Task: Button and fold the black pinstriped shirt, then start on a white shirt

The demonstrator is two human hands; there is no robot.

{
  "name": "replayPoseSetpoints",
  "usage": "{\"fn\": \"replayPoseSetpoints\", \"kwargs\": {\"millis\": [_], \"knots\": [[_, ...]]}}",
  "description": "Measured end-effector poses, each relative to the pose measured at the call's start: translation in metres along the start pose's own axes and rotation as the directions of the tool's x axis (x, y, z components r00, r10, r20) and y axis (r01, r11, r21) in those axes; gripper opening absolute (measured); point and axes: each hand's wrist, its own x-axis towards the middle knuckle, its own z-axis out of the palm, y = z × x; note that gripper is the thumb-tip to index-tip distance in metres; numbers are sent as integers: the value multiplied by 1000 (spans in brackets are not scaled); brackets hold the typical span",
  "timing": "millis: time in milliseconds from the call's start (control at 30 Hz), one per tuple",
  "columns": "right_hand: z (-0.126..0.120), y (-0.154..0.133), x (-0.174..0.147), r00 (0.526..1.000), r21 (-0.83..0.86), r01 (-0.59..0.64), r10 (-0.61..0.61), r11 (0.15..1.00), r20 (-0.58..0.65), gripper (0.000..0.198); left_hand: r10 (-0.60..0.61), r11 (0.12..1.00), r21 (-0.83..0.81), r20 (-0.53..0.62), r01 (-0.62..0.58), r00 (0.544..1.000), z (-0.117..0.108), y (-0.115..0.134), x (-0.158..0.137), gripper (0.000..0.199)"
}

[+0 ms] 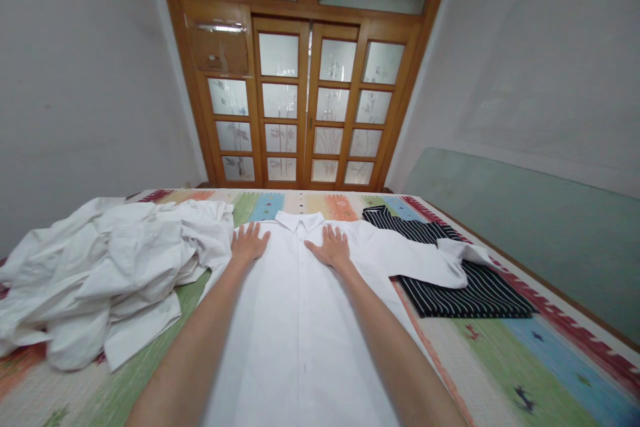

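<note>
A white button-up shirt (pixel 285 320) lies spread front side up on the bed, its collar pointing away from me. My left hand (pixel 249 243) rests flat on the shirt near its left shoulder, fingers spread. On the other side of the button line, my right hand (pixel 331 247) lies flat on the upper chest, fingers also apart. Neither hand grips the cloth. The sleeve on the right stretches out over folded black-and-white striped clothing (pixel 465 297). On the left, the other sleeve runs toward a white heap and cannot be followed to its end.
A rumpled heap of white garments (pixel 115 260) covers the left part of the bed. Beneath everything is a colourful patterned bedspread (pixel 530 373). A pale green board (pixel 530 220) stands along the right edge. Wooden glass-paned doors (pixel 305 100) are beyond the far end.
</note>
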Motion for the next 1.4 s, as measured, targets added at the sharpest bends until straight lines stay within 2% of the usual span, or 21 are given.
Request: {"fn": "replayPoseSetpoints", "kwargs": {"millis": [233,633,800,900,1000,1067,1100,1167,1267,1400], "knots": [[-4,16,7,994,18,-101,101,995,-31,93,35,999,19,-19,-34,999,1,-10,9,63],[-4,18,23,983,31,-161,163,986,-81,93,106,993,52,-52,-103,993,5,-30,24,56],[-3,16,28,974,44,-195,199,980,-108,83,115,992,54,-74,-111,991,5,-27,20,55],[-1,16,28,974,25,-145,147,989,-173,73,118,991,73,-130,-109,984,5,-22,16,54],[-1,17,28,973,-21,69,-72,997,-217,56,187,980,99,-195,-170,963,4,-18,13,50],[-1,17,29,953,-45,212,-216,976,-211,49,272,961,99,-180,-257,945,5,-17,12,48],[-1,17,30,947,-53,245,-250,968,-201,48,307,951,93,-158,-295,939,5,-18,13,47],[-1,17,31,948,-67,251,-259,966,-182,46,340,940,77,-111,-333,934,6,-19,14,47],[-1,18,32,957,-73,231,-240,970,-164,48,333,942,59,-54,-330,941,8,-22,17,51],[-1,14,33,985,-53,140,-145,989,-91,55,316,946,72,3,-316,949,10,-22,19,58]]}}
